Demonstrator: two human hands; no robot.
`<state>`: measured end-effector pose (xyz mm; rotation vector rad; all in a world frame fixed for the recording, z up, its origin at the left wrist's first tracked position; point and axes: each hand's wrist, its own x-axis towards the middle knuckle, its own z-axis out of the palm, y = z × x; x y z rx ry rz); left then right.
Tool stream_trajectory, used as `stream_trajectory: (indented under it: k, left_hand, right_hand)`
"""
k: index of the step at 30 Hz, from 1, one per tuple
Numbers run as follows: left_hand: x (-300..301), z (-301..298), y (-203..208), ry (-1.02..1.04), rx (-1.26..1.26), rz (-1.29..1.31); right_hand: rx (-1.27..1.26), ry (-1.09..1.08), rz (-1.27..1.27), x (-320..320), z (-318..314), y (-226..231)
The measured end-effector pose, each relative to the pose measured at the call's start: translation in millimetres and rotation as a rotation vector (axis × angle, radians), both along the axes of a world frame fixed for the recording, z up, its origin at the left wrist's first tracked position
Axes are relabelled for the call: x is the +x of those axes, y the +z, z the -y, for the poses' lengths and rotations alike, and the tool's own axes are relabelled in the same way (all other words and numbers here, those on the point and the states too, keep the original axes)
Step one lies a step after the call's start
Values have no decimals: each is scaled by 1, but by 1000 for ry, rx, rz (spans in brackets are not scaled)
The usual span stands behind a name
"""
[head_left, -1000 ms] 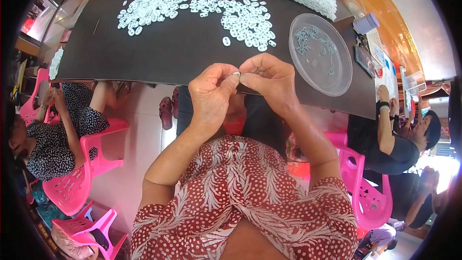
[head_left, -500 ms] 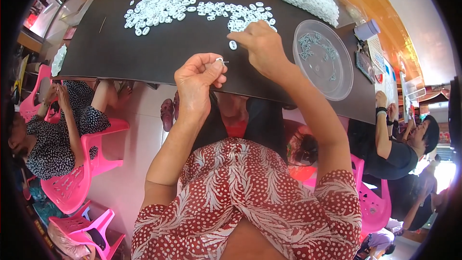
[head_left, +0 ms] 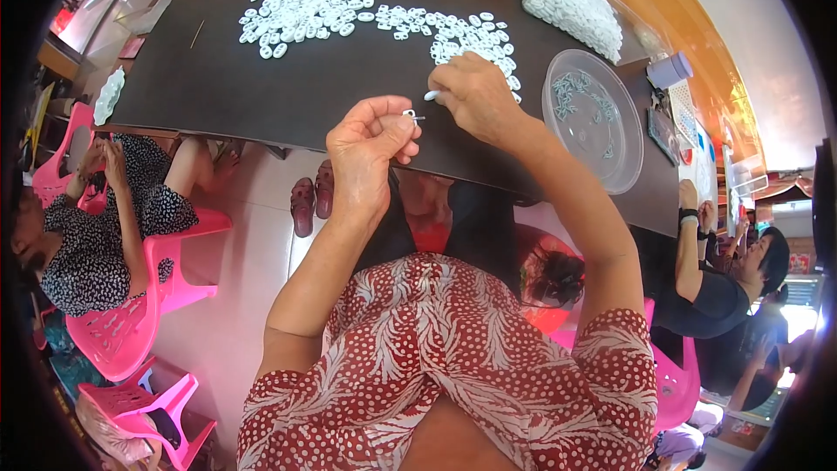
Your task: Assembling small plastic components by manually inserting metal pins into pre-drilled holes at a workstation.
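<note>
My left hand (head_left: 368, 150) pinches a small white plastic piece (head_left: 409, 113) between thumb and fingertips; a thin metal screw or pin sticks out of it to the right. Just to the right of it, my right hand (head_left: 481, 98) grips a white oval piece (head_left: 431, 95) at its fingertips, tilted on edge. Both hands are over the near part of the dark table (head_left: 174, 92). Behind my right hand spreads a heap of small white pieces (head_left: 471, 35), partly hidden by it. A larger heap of white oval pieces (head_left: 305, 7) lies farther left.
A round clear tub (head_left: 579, 141) with small metal parts (head_left: 571, 92) stands right of my right arm. Beyond it are a bag of white pieces (head_left: 571, 9), a lilac cup (head_left: 670, 70) and a dark phone (head_left: 663, 135). People sit on both sides, near pink chairs (head_left: 187, 262).
My right hand has come down onto the single oval piece that lay apart on the table and has picked it up. My left hand keeps its pinch. The whole view has shifted slightly.
</note>
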<state>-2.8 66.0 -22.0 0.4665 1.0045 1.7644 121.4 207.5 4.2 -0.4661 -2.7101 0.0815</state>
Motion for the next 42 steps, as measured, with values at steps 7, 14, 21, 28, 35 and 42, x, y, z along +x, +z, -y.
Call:
stream_trajectory:
  k: [7, 14, 21, 28, 35, 42]
  left_hand:
    - [2, 2, 0, 17, 34, -51]
    - [9, -2, 3, 26, 47, -41]
    - [11, -5, 3, 0, 66, -1]
    - [9, -3, 5, 12, 81, 70]
    - [8, 2, 5, 74, 53, -67]
    - [11, 2, 6, 63, 17, -95]
  right_hand:
    - [-779, -276, -134, 12, 21, 7]
    - [-1203, -273, -318, 15, 30, 13]
    - [-1329, -251, -330, 8, 45, 17]
    - [-1489, -220, -511, 8, 52, 11]
    - [-1593, -293, -663, 9, 52, 7]
    - [-1512, -289, -702, 8, 57, 8]
